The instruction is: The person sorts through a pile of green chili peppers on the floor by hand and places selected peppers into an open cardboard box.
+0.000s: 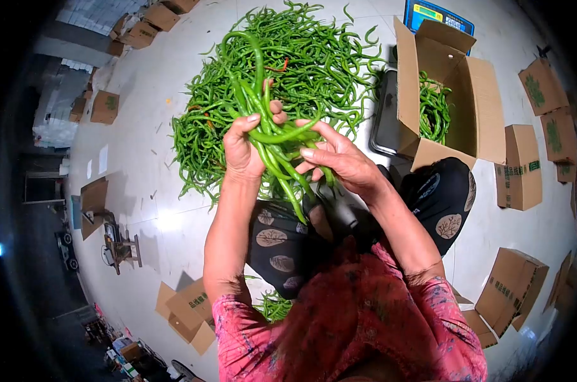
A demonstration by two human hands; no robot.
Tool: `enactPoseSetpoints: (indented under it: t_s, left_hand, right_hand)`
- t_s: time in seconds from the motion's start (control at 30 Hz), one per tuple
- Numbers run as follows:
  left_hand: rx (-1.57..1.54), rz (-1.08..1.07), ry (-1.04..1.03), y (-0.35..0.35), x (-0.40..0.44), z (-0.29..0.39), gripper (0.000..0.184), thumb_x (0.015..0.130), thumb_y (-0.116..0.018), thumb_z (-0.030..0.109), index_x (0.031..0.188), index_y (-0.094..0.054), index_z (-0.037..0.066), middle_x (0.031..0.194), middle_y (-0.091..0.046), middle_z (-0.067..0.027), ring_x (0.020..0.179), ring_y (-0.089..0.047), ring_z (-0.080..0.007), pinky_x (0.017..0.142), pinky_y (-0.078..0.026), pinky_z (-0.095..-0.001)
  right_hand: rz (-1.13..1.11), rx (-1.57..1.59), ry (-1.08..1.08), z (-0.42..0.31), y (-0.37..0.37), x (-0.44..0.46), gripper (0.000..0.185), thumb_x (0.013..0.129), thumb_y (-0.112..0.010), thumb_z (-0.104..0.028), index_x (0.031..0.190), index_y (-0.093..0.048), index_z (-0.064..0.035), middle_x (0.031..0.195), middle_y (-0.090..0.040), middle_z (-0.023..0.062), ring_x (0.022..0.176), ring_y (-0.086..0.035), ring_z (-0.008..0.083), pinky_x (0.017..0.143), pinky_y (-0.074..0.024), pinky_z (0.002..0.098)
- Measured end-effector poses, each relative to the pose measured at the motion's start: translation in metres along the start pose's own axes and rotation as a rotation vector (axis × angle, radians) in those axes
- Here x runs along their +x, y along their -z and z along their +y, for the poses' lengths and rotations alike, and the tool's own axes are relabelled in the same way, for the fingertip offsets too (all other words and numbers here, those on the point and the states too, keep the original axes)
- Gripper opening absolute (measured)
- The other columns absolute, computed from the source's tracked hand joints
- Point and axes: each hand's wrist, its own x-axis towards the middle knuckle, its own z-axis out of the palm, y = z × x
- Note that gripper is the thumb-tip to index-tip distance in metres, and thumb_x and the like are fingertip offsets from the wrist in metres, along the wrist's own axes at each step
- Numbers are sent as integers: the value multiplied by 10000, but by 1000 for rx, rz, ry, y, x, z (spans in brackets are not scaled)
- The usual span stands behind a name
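Observation:
A bunch of long green chili peppers [270, 137] is held up between my two hands, over my knees. My left hand [245, 145] wraps round the bunch, its thumb lying across the peppers. From the other side my right hand [345, 159] has its thumb and fingers closed on peppers at the bunch's edge. Just beyond lies a wide pile of green chili peppers [320, 57] on the floor, with a few red ones in it. To the right, an open cardboard box [485, 108] has green peppers [433, 108] inside.
The open box stands on the black platform [384, 121] of a scale with a blue display [438, 16]. More cardboard boxes [520, 169] stand at right, and another [189, 309] at lower left. A small wooden stool [121, 245] is at left. Some peppers [274, 307] lie beside my seat.

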Motion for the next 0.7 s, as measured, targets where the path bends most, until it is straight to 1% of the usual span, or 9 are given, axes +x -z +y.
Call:
enactPoseSetpoints:
  t_s: [0.1, 0.2, 0.23, 0.33, 0.37, 0.47, 0.5, 0.63, 0.7]
  left_hand:
    - [32, 98, -51, 4, 1, -1, 617, 777, -561, 68, 1363, -372, 28, 983, -526, -114, 890, -530, -216, 832, -492, -351]
    - [81, 165, -85, 17, 5, 4, 573, 796, -552, 65, 1342, -388, 18, 993, -524, -103, 896, -524, -206, 836, -485, -339]
    - [83, 177, -90, 21, 6, 5, 550, 802, -549, 64, 1329, -401, 16, 996, -526, -103, 900, -527, -207, 836, -484, -343]
    - [65, 210, -89, 29, 7, 6, 494, 814, -543, 55, 1292, -431, 8, 997, -532, -101, 910, -530, -213, 835, -482, -345]
    - [49, 219, -81, 28, 7, 6, 447, 822, -544, 55, 1258, -460, 6, 991, -546, -103, 914, -537, -217, 837, -481, -352]
    - [75, 264, -112, 32, 9, 6, 431, 825, -552, 59, 1246, -473, 5, 988, -559, -106, 915, -545, -219, 841, -479, -360]
    - [81, 258, -116, 32, 9, 4, 425, 827, -560, 63, 1240, -480, 0, 986, -572, -110, 918, -552, -219, 848, -480, -366]
    - [127, 348, -193, 27, 11, 1, 412, 812, -582, 43, 1212, -506, -19, 955, -602, -134, 902, -575, -253, 840, -495, -346]
    - [80, 334, -243, 28, 10, 7, 407, 809, -582, 36, 1205, -507, -22, 962, -597, -133, 896, -573, -250, 840, -499, -345]
  right_hand:
    - [88, -82, 12, 2, 2, -4, 568, 924, -598, -194, 1415, -343, -66, 1121, -604, 159, 962, -611, 185, 807, -471, 266]
    - [275, -428, 297, 21, 11, -1, 490, 883, -614, -183, 1328, -457, -51, 1118, -619, 167, 994, -613, 223, 828, -478, 314]
    - [351, -707, 391, 13, 12, -6, 421, 829, -641, -157, 1223, -558, -34, 1108, -621, 151, 1013, -599, 237, 862, -469, 340]
    - [359, -739, 378, 12, 15, -11, 387, 789, -665, -148, 1153, -607, -31, 1070, -624, 129, 997, -595, 235, 878, -459, 341]
    - [340, -784, 408, 11, 14, -13, 366, 798, -673, -150, 1143, -622, -36, 1001, -632, 105, 911, -603, 187, 812, -476, 307]
    - [197, -548, 202, 11, 10, -12, 378, 842, -672, -148, 1203, -612, -54, 1100, -629, 37, 995, -557, 101, 847, -445, 244]
    - [221, -384, 224, 17, 1, -9, 357, 879, -643, -148, 1217, -601, -37, 1086, -642, 55, 896, -572, 77, 794, -458, 218]
    - [263, -340, 293, 21, -12, 5, 271, 954, -544, -138, 1193, -606, -26, 994, -666, 100, 810, -591, 84, 751, -485, 224]
    - [309, -298, 356, 18, -10, 1, 248, 937, -565, -145, 1140, -627, -17, 915, -685, 104, 771, -620, 99, 704, -506, 237]
